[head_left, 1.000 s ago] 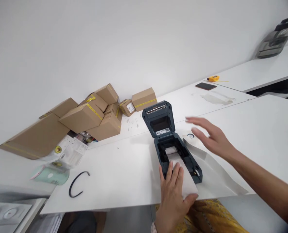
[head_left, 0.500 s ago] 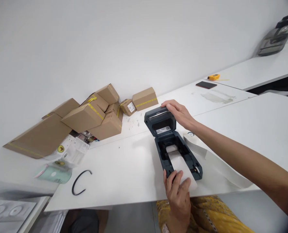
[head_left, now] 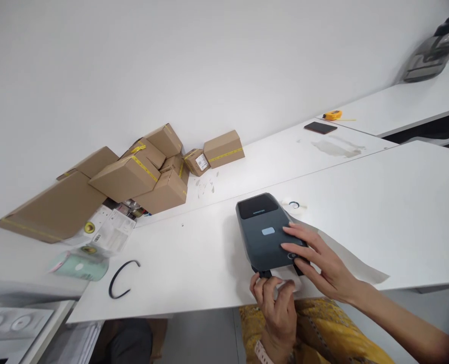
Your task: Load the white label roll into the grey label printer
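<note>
A dark blue-grey label printer (head_left: 264,220) stands near the table's front edge with its lid down, or nearly so; I cannot tell whether it is latched. White label paper (head_left: 287,275) comes out at its front. On the lid's near right corner rests my right hand (head_left: 325,263), fingers spread and holding nothing. My left hand (head_left: 275,301) is at the printer's front edge, its curled fingers closed on the label paper. A long strip of backing paper (head_left: 345,253) lies on the table behind the right hand, partly hidden by the printer.
Cardboard boxes (head_left: 126,177) are piled against the wall at the left. A black headband (head_left: 114,280) and a mint-green pouch (head_left: 82,265) lie at the front left. Farther right are a phone (head_left: 320,127), a yellow tape measure (head_left: 333,116) and a large bottle (head_left: 432,55).
The printer's lid, raised before, has swung down over the paper compartment. My right hand has come down with it toward me, while the left stays at the paper.
</note>
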The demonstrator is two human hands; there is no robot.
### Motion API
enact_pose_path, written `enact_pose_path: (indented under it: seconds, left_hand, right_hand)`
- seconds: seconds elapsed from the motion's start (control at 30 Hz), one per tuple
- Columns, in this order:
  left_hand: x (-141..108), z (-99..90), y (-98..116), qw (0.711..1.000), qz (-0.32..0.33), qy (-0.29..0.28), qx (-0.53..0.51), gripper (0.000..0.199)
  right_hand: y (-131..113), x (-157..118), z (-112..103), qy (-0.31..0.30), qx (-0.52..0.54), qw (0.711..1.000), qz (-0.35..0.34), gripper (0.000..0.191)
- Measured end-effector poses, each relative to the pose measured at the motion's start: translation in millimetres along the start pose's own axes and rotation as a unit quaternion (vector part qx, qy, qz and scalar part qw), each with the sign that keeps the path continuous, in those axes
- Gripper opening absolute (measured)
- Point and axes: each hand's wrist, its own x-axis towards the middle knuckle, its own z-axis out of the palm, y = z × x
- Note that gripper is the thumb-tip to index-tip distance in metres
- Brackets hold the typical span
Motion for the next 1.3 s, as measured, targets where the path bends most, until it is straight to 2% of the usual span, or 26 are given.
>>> enact_pose_path:
  seconds: [0.2,0.37,0.5,0.57,0.63,0.7,0.77,0.83,0.9,0.93,0.97,1.0,1.07,1.1,1.17,1.3]
  left_hand:
    - [-6.6,-0.9,0.1,1.000,-0.006,0.012,0.010,0.027]
    - [-10.4,-0.7,0.8,1.000,-0.018,0.018,0.010,0.026]
    - [-11.1,2.5,0.7,1.000,-0.019,0.022,0.008,0.025]
    - [-11.0,3.5,0.6,1.000,-0.016,0.024,0.008,0.025]
    - [-11.3,1.8,0.5,1.000,-0.013,0.023,0.012,0.025]
    - [-12.0,-3.7,-0.6,1.000,-0.012,0.014,0.013,0.022]
    - [-12.2,-11.8,-3.4,1.000,-0.001,-0.001,-0.001,0.014]
    - [-9.3,-18.7,-8.5,1.000,0.000,-0.004,-0.028,0.023]
    - [-0.9,-20.2,-14.8,0.994,-0.081,0.002,-0.079,0.039]
    - [5.2,-18.6,-18.0,0.980,-0.159,-0.001,-0.117,0.046]
    - [12.2,-15.5,-21.0,0.953,-0.255,-0.017,-0.163,0.054]
    - [19.5,-11.6,-23.7,0.914,-0.342,-0.039,-0.216,0.062]
    - [32.6,-3.5,-27.9,0.830,-0.453,-0.083,-0.314,0.072]
    - [37.5,-0.3,-29.3,0.798,-0.479,-0.096,-0.353,0.074]
    - [43.7,3.3,-31.1,0.764,-0.497,-0.101,-0.398,0.077]
    - [45.8,2.7,-34.6,0.767,-0.488,-0.094,-0.405,0.079]
  right_hand:
    - [-4.2,-26.3,11.8,0.009,-0.034,0.999,0.006,0.049]
    - [-4.3,-32.5,19.2,0.027,-0.031,0.999,0.021,0.047]
    - [-0.8,-28.8,28.1,0.094,-0.011,0.995,0.043,0.038]
    - [-0.3,-25.8,35.0,0.142,0.006,0.986,0.092,0.033]
    - [-1.0,-23.6,42.9,0.182,0.041,0.964,0.188,0.030]
    - [-2.1,-23.8,50.6,0.208,0.106,0.924,0.302,0.041]
    - [-2.4,-26.7,56.7,0.206,0.186,0.872,0.404,0.060]
    - [-1.4,-31.6,60.3,0.182,0.243,0.827,0.473,0.072]
    - [0.3,-36.8,61.2,0.156,0.266,0.806,0.505,0.074]
    - [1.2,-38.9,60.9,0.148,0.268,0.804,0.510,0.073]
    - [2.0,-40.6,60.1,0.144,0.265,0.805,0.511,0.072]
    - [2.6,-41.8,59.2,0.140,0.258,0.808,0.510,0.071]
    - [3.3,-42.9,57.5,0.131,0.244,0.815,0.509,0.069]
    - [3.5,-43.0,56.9,0.123,0.239,0.818,0.509,0.067]
    - [3.7,-43.0,56.6,0.113,0.236,0.822,0.506,0.065]
    - [3.1,-43.8,57.9,0.122,0.230,0.826,0.499,0.064]
